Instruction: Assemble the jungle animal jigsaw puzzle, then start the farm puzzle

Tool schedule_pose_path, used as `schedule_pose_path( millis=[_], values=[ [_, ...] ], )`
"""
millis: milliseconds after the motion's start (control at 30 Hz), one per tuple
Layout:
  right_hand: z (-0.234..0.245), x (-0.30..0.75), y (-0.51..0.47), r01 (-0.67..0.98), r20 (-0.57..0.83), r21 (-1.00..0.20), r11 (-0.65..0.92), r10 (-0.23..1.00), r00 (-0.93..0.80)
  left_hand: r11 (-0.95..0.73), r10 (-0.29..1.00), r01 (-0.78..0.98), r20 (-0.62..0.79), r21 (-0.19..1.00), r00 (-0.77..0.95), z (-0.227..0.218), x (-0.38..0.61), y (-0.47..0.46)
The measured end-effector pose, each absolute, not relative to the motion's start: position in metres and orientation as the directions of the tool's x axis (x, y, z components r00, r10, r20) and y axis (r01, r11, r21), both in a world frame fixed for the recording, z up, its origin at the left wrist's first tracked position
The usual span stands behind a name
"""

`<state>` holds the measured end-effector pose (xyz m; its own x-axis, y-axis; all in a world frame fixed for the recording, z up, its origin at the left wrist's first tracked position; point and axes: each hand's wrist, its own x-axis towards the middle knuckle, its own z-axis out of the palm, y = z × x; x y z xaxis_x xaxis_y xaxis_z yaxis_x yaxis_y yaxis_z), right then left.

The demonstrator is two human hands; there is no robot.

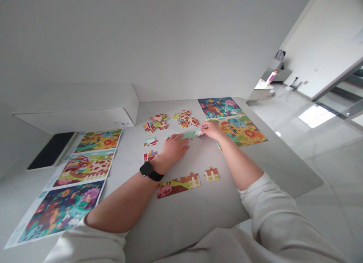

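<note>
My left hand (174, 147), with a black watch on the wrist, lies flat on the table with fingers stretched out. It rests over the left end of a pale green strip of joined puzzle pieces (187, 136). At the strip's right end my right hand (212, 130) pinches a puzzle piece (199, 133) with white and red on it; whether it is locked into the strip I cannot tell. Left of my left hand lie a loose green and red piece (150, 142) and another piece (149, 156) partly covered by it. Nearer me is a joined strip with a pig (178, 185), beside a fence piece (211, 174).
Two heaps of loose pieces, one left (155, 123) and one right (185, 118), lie toward the wall. Finished-looking animal pictures (241, 128) are at the right. A printed sheet (85, 168), a black tablet-like device (51, 150) and a white box (76, 117) occupy the left.
</note>
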<state>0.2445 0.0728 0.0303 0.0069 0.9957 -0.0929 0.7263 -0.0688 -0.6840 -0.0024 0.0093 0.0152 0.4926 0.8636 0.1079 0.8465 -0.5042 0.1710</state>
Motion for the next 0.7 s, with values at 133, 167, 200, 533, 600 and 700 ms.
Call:
schedule_pose_path(
  millis=[133,167,200,533,600,700],
  values=[
    [0.030,0.243,0.073,0.832,-0.022,-0.555,-0.011,1.000,-0.002,-0.519,0.855,0.839,0.097,0.163,0.510,0.018,-0.001,0.008],
    [0.030,0.243,0.073,0.844,-0.013,-0.537,-0.004,1.000,-0.003,-0.526,0.850,0.835,0.092,0.163,0.518,0.019,-0.001,0.007],
    [0.030,0.242,0.073,0.852,-0.007,-0.524,-0.001,1.000,-0.003,-0.533,0.846,0.830,0.090,0.166,0.526,0.020,-0.001,0.007],
    [0.036,0.236,0.067,0.923,-0.007,-0.384,0.024,1.000,-0.029,-0.571,0.820,0.805,0.079,0.161,0.566,0.018,-0.003,0.012],
    [0.037,0.234,0.066,0.942,-0.007,-0.334,0.033,0.999,-0.038,-0.570,0.821,0.809,0.084,0.143,0.564,0.018,-0.003,0.011],
    [0.038,0.232,0.064,0.958,-0.013,-0.284,0.039,0.999,-0.045,-0.559,0.829,0.821,0.095,0.116,0.551,0.019,-0.002,0.009]
  ],
)
